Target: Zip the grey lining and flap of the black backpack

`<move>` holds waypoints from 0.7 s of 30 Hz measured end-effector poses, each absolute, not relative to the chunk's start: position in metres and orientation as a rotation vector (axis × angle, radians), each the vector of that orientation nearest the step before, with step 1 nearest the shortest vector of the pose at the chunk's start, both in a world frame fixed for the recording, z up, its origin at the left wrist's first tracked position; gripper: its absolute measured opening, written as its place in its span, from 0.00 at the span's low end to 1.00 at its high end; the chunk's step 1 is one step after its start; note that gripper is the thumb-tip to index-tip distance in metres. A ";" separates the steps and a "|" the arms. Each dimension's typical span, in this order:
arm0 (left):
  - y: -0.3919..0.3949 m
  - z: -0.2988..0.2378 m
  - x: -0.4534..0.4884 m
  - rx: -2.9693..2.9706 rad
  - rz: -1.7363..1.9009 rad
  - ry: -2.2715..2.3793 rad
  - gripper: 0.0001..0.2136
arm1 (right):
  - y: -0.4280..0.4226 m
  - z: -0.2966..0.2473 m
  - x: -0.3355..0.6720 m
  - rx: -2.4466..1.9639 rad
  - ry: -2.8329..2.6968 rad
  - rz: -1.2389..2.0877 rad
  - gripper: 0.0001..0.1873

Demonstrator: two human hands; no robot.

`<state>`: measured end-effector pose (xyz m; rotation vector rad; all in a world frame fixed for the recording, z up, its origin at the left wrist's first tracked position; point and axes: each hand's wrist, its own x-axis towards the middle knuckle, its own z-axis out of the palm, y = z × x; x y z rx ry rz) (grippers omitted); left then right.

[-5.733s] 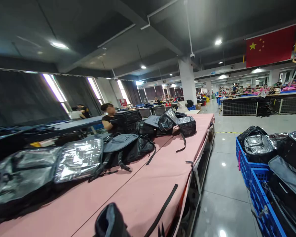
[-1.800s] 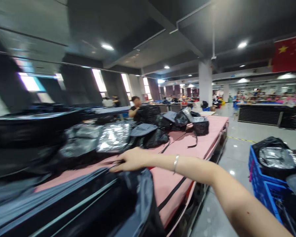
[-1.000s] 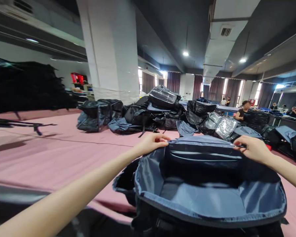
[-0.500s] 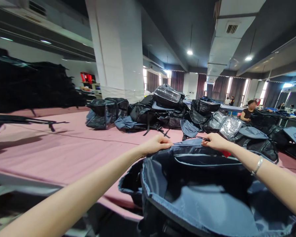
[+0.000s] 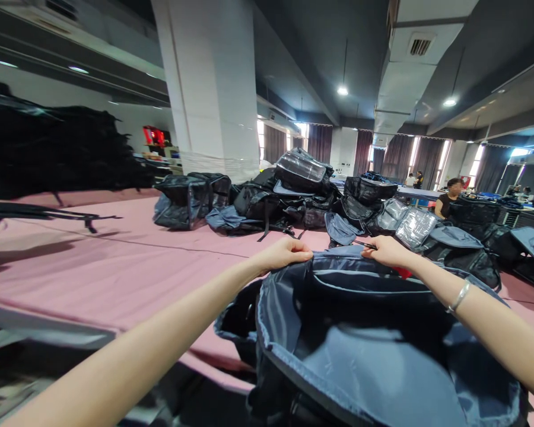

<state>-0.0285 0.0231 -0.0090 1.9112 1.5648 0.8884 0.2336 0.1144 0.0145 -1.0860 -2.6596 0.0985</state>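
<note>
In front of me a black backpack with a blue-grey lining gapes wide, so I look down into its main compartment. At the far rim, my left hand pinches the lining edge between thumb and fingers. My right hand is closed at the same rim, a short way to the right. From its fingers a thin dark-tipped tool points left, and something red shows beneath the palm. Whether these are one tool I cannot make out. Between both hands the blue-grey edge is stretched.
Black backpacks are heaped across the far side of the pink-covered table. A tall dark pile stands at the left, with straps below. Behind the heap rises a white pillar. A person is at the right.
Both hands keep their hold on the rim. The backpack's near right side has shifted slightly left, and the view has moved a little.
</note>
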 end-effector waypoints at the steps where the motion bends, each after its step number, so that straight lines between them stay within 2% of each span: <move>1: 0.021 -0.008 -0.029 1.907 0.883 1.571 0.18 | 0.113 0.014 0.233 -1.101 -2.642 0.075 0.11; 6: 0.013 -0.012 -0.029 1.909 0.882 1.568 0.18 | 0.098 0.005 0.233 -1.161 -2.484 -0.172 0.12; 11: 0.023 -0.032 -0.030 1.937 1.038 1.659 0.17 | 0.071 -0.013 0.236 -1.088 -2.293 -0.416 0.09; 16: 0.032 -0.047 -0.033 1.900 1.092 1.623 0.18 | 0.051 -0.016 0.223 -0.727 -2.283 -0.545 0.15; 21: 0.030 -0.052 -0.035 1.719 1.137 1.464 0.19 | 0.047 -0.024 0.188 -0.448 -2.407 -0.705 0.08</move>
